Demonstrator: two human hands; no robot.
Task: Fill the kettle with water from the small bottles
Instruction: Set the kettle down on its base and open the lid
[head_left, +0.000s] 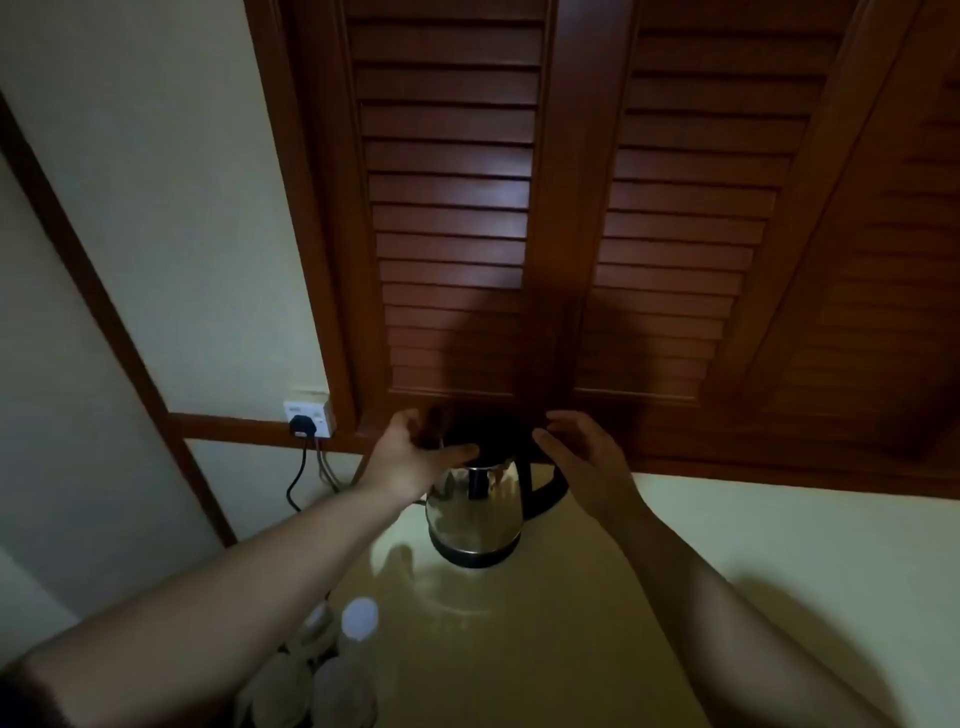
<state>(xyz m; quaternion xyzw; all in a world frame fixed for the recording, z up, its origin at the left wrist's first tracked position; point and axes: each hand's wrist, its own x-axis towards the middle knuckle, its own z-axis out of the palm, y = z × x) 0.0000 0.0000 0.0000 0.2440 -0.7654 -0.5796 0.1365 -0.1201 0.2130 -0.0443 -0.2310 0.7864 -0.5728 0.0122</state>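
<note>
A steel kettle (475, 519) with a black lid, handle and base stands on the pale counter (571, 623) against the wooden louvred doors. My left hand (410, 457) reaches to the kettle's top from the left, its fingers spread and its thumb at the lid. My right hand (582, 457) hovers open over the handle side, touching nothing that I can make out. Small clear bottles with white caps (358, 618) stand at the counter's near left, partly hidden by my left forearm.
Dark louvred wooden doors (519, 208) rise right behind the kettle. A wall socket with a black plug (306, 421) sits to the left, its cord hanging down behind the counter. The light is dim and shadows cover the kettle's lid.
</note>
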